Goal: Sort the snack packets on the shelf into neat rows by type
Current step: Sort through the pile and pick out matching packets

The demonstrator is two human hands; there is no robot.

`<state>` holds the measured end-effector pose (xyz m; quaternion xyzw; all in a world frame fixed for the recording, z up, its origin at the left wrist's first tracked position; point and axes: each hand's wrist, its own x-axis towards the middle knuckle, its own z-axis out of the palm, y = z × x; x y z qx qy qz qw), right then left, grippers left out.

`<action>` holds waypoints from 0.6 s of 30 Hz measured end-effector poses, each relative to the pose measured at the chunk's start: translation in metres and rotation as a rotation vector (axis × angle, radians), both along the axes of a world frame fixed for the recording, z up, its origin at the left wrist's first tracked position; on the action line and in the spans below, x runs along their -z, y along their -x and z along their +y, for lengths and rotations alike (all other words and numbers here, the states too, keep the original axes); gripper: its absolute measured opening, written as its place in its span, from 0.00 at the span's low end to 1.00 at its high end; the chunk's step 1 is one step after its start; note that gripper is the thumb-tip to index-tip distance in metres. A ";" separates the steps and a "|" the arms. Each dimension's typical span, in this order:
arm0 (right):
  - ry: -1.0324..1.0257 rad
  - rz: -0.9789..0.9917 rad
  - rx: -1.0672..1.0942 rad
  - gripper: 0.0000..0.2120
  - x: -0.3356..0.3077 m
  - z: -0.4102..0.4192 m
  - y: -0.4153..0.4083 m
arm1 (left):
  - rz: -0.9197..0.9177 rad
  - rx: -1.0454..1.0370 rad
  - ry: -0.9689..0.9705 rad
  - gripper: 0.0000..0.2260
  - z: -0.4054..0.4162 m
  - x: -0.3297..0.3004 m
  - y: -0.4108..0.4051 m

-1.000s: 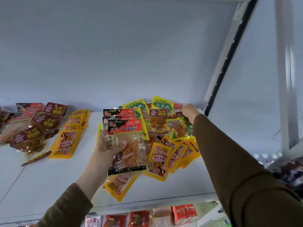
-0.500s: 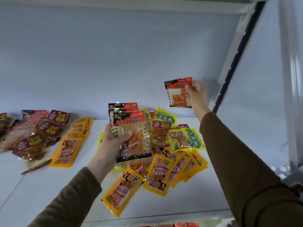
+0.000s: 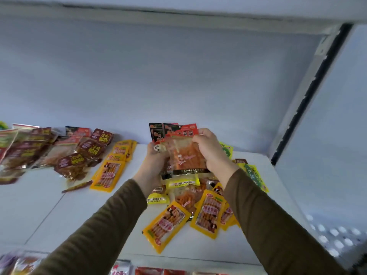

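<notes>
**Both hands hold a stack of red-topped packets above the shelf**

The left hand [image 3: 154,165] and the right hand [image 3: 211,153] meet over the middle of the white shelf [image 3: 49,211], each gripping one side of a small stack of red-topped gluten snack packets [image 3: 181,149]. The left fingers curl round the stack's left edge; the right fingers and thumb clasp its right edge, the thumb lying over the clear window of the front packet. The stack is upright, lifted clear of the shelf, with the black-and-red headers of the packets behind fanning out to the left of the front one.

Under the hands, toward the front right of the shelf, lies a loose pile of yellow skewer-print packets [image 3: 165,225], overlapping one another at mixed angles. Green-and-yellow packets [image 3: 253,175] lie just beside the right sleeve, near the shelf's right edge. Toward the back left, a short overlapping row of yellow packets [image 3: 111,171] runs from the rear wall forward, and left of it dark maroon packets [image 3: 73,161] are heaped together, reaching the left edge of the view. A thin maroon strip [image 3: 77,186] lies on the shelf in front of that heap.
</notes>
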<state>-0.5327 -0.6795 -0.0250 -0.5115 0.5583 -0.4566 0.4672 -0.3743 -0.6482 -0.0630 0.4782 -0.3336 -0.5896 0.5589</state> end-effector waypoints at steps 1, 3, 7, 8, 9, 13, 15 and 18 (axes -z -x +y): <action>-0.022 0.017 -0.006 0.11 0.005 0.006 -0.012 | 0.009 -0.019 -0.019 0.21 0.002 0.001 -0.006; -0.027 0.020 -0.006 0.17 0.015 0.011 -0.026 | 0.050 -0.052 -0.042 0.18 0.006 -0.001 -0.015; 0.052 0.073 0.018 0.17 0.030 0.023 -0.068 | 0.110 -0.037 -0.079 0.23 0.027 -0.006 -0.054; 0.063 0.067 0.026 0.17 0.034 0.026 -0.083 | 0.112 -0.006 -0.076 0.26 0.034 -0.009 -0.066; 0.069 0.060 0.038 0.18 0.038 0.028 -0.099 | 0.090 0.017 -0.063 0.27 0.040 -0.010 -0.080; 0.098 -0.013 0.070 0.19 0.048 0.048 -0.175 | -0.035 0.033 -0.048 0.24 0.056 -0.003 -0.153; 0.090 -0.020 0.078 0.20 0.051 0.058 -0.216 | -0.041 0.038 -0.064 0.26 0.063 0.002 -0.194; 0.056 -0.066 0.023 0.21 0.058 0.070 -0.271 | -0.052 0.048 -0.069 0.25 0.076 0.005 -0.255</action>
